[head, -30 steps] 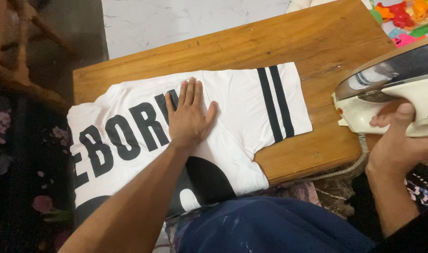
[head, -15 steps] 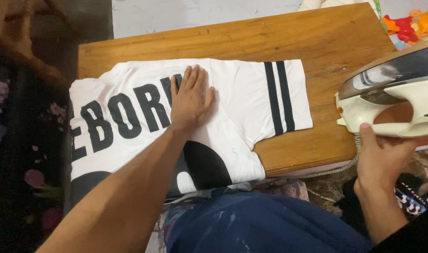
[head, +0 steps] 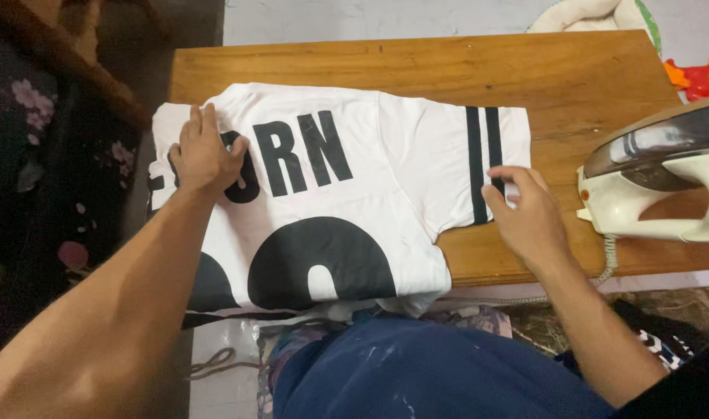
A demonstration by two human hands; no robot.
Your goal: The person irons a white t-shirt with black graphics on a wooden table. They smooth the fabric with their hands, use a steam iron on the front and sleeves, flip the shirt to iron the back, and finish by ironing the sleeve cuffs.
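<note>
A white shirt (head: 354, 194) with big black lettering and two black stripes on its sleeve lies spread over the left and middle of the wooden table (head: 587, 85), its lower part hanging over the near edge. The left hand (head: 203, 155) presses on the shirt near the table's left edge, fingers bent and bunching the cloth, while the right hand (head: 525, 213) has its fingers loosely curled at the hem of the striped sleeve. A white iron (head: 657, 186) stands at the table's right edge, untouched, just beside the right hand.
</note>
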